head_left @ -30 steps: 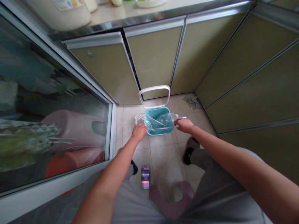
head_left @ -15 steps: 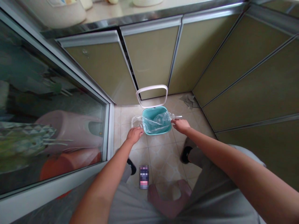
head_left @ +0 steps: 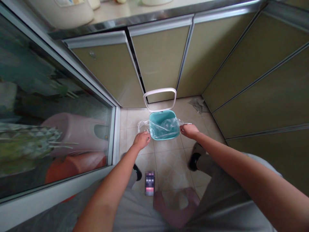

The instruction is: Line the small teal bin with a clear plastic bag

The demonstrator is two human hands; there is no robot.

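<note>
A teal trash bin [head_left: 164,138] stands on the tiled floor in front of me. Its white rim frame [head_left: 159,90] is flipped up at the back. A clear plastic bag [head_left: 170,125] lies in the bin and spills over both sides. At the bin's left front corner, my left hand [head_left: 142,140] is closed on the bag's edge. My right hand [head_left: 189,130] pinches the bag at the bin's right side. The fingertips of both hands are partly hidden.
Cabinet doors [head_left: 156,58] rise behind the bin under a counter [head_left: 116,13]. A glass sliding door [head_left: 58,96] borders the left. A grey cloth [head_left: 199,105] lies on the floor by the right cabinets. A pink stool [head_left: 173,212] and a blurred-out object [head_left: 150,183] are between my legs.
The whole view has shifted slightly. My left hand's fingers have curled more closely on the bag, and my right hand keeps its pinch at the right side.
</note>
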